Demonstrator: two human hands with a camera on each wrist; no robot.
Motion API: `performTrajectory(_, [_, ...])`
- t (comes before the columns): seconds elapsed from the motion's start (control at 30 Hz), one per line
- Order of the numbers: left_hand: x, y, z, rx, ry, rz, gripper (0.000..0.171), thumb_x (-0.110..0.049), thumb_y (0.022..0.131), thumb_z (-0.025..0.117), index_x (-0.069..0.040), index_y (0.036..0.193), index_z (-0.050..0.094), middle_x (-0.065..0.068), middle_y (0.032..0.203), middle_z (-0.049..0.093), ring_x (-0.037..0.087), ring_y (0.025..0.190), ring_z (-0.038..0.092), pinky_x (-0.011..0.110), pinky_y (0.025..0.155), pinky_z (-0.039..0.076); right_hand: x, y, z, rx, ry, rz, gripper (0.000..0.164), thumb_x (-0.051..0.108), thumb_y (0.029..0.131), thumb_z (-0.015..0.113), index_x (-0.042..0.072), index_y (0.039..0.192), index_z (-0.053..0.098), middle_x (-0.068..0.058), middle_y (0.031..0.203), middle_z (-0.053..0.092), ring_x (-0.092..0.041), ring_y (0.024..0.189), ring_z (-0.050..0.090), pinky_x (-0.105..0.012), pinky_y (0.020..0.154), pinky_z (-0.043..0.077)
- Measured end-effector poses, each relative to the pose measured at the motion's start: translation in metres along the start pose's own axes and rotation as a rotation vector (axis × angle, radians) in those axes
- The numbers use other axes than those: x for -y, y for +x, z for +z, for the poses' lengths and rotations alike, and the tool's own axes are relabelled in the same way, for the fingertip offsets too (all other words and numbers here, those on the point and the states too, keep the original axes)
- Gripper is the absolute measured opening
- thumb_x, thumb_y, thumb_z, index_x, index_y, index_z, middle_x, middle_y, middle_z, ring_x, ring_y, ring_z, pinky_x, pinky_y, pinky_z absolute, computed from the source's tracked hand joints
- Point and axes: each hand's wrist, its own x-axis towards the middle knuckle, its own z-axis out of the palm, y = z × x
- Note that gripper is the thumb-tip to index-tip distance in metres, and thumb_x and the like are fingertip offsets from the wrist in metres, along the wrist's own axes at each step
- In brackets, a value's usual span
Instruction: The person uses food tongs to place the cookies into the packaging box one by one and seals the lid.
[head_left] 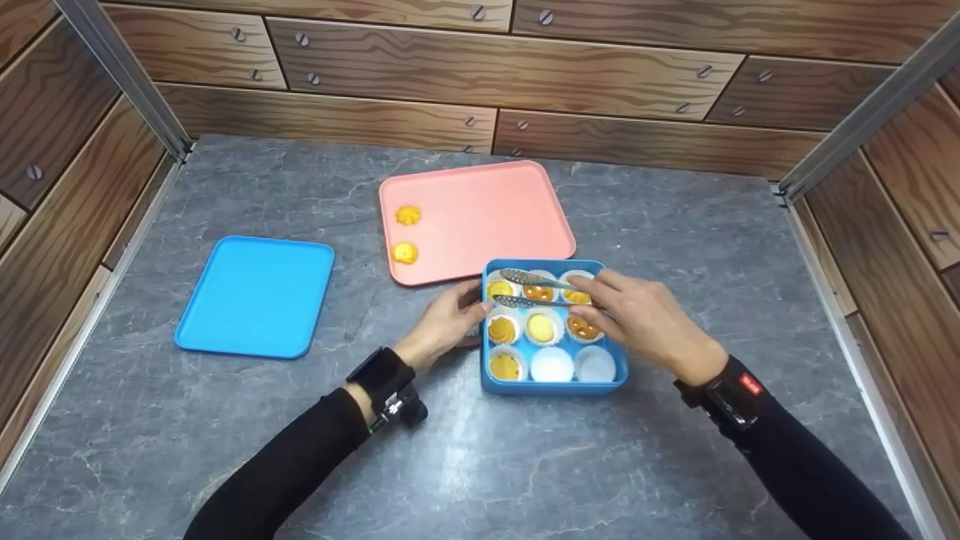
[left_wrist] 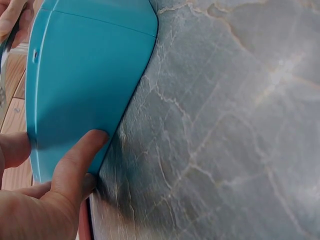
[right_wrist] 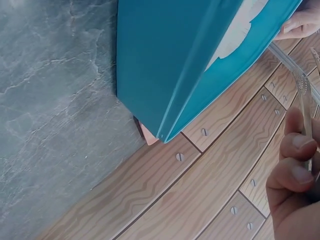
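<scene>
Box (head_left: 555,388), just before tray (head_left: 487,217): I count seven cups (head_left: 551,365) filled, two bare. Left hand (head_left: 442,322): fingers spread against box's side. Right hand (head_left: 645,319): pinching tongs (head_left: 517,277) above. Tray: two sweets (head_left: 408,215), left to box, I judge.

Snug black sleeves (head_left: 289,454) cover your arms down to the wrists, leaving your left hand (head_left: 444,324) and right hand (head_left: 651,319) bare. Your left wrist wears a black band (head_left: 381,373) with a silvery fitting (head_left: 394,405) and small black knob (head_left: 413,412); your right, a boxy black device (head_left: 731,405) with a red label (head_left: 750,384).
</scene>
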Motion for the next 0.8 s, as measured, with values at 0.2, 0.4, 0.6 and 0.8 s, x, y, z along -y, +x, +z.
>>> performTrajectory(0.2, [-0.001,0.0,0.0,0.011,-0.033,-0.023,0.058,-0.011,0.107,0.056,0.002,0.159,0.032,0.023,0.162,0.037,0.036,0.141,0.048,0.046,0.098,0.06,-0.002,0.014,-0.001,0.003,0.008,0.027,0.043,0.03,0.1,0.071,0.007,0.136,0.067,0.0,0.086,0.058,-0.01,0.066,0.047,-0.023,0.053,0.043])
performTrajectory(0.4, [-0.002,0.0,0.0,0.017,-0.046,-0.021,0.059,-0.01,0.107,0.056,0.002,0.159,0.031,0.023,0.163,0.035,0.036,0.141,0.048,0.047,0.098,0.06,-0.009,0.031,-0.001,-0.029,0.013,0.041,0.04,0.029,0.102,0.068,0.007,0.136,0.067,-0.001,0.088,0.06,-0.011,0.067,0.05,-0.024,0.053,0.044])
performTrajectory(0.6, [-0.003,0.001,-0.001,0.003,-0.029,-0.031,0.06,-0.011,0.106,0.057,0.001,0.159,0.032,0.022,0.163,0.036,0.036,0.138,0.051,0.045,0.096,0.061,-0.014,0.055,0.0,-0.009,-0.017,0.07,0.042,0.032,0.103,0.066,0.005,0.135,0.066,-0.005,0.089,0.061,-0.013,0.066,0.051,-0.026,0.053,0.044])
performTrajectory(0.8, [-0.001,0.001,0.0,0.002,-0.036,-0.019,0.058,-0.011,0.106,0.056,0.001,0.159,0.033,0.022,0.16,0.04,0.036,0.134,0.055,0.044,0.094,0.062,-0.014,0.083,0.005,-0.01,-0.035,0.049,0.043,0.033,0.103,0.067,0.003,0.132,0.066,-0.011,0.094,0.066,-0.02,0.07,0.061,-0.033,0.057,0.055])
